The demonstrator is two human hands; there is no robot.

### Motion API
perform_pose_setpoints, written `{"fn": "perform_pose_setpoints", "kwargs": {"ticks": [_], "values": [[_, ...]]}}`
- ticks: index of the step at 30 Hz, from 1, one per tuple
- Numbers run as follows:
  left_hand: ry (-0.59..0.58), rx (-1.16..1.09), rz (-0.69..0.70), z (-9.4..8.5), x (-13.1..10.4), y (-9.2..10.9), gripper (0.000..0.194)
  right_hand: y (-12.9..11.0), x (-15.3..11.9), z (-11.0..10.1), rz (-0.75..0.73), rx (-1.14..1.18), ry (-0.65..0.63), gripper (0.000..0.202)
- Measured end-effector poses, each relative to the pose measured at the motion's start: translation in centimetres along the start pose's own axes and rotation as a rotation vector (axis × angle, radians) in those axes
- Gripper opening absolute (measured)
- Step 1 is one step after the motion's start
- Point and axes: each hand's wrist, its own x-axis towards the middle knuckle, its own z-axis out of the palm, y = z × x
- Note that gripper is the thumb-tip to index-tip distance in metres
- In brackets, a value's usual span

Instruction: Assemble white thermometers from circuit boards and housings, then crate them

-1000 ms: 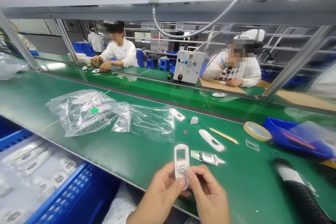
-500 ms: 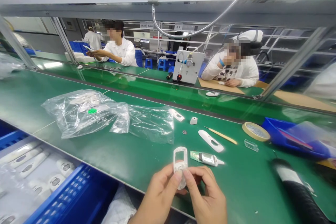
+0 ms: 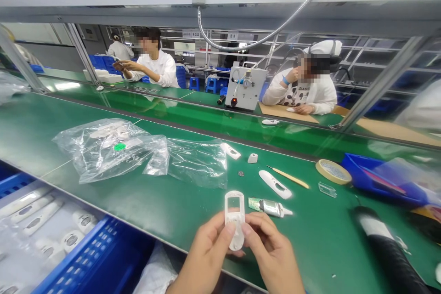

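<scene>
A small white plastic frame [image 3: 234, 204] with a rectangular opening stands upright between my two hands near the table's front edge. My left hand [image 3: 212, 243] grips its left side, thumb on its face. From the right, my right hand [image 3: 270, 250] pinches the same part with the thumb at its edge. Just beyond lies a silvery module with a green circuit board [image 3: 268, 206]. Behind that are a long white shell [image 3: 274, 184], a yellow-handled pick [image 3: 291, 177], a small round dark piece [image 3: 240, 173], a small white cap [image 3: 252, 158] and another white shell [image 3: 230, 150].
Clear plastic bags [image 3: 113, 151] lie at left on the green table [image 3: 161, 202]. Tape [image 3: 333, 172], a blue bin [image 3: 382, 179] and a black-wrapped tool [image 3: 389, 248] are at right. A blue crate [image 3: 82, 257] holds white parts at lower left. Two people sit opposite.
My right thumb has shifted slightly off the white frame's face toward its edge, showing more of its lower part. On the far side, the white item on the green belt has moved slightly left.
</scene>
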Motion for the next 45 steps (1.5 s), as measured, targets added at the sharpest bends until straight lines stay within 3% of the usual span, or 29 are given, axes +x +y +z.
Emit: {"fn": "perform_pose_setpoints", "kwargs": {"ticks": [13,19,25,30,45], "values": [[-0.019,-0.012,-0.021,0.13,0.03,-0.41,0.036,0.34,-0.12,0.23,0.052,0.065,-0.01,0.016],[-0.01,-0.084,-0.025,-0.03,0.4,-0.77,0.03,0.19,0.13,-0.2,0.048,0.005,0.002,0.021],[-0.045,-0.126,-0.065,0.1,0.32,-0.21,0.037,0.12,0.1,-0.49,0.037,-0.052,-0.039,0.019],[0.01,-0.12,-0.094,-0.08,0.1,-0.27,0.041,0.21,-0.03,-0.34,0.048,-0.076,0.005,0.019],[-0.003,-0.027,-0.056,0.01,0.37,-0.07,0.032,0.51,-0.5,-0.15,0.046,-0.105,-0.046,0.018]]}}
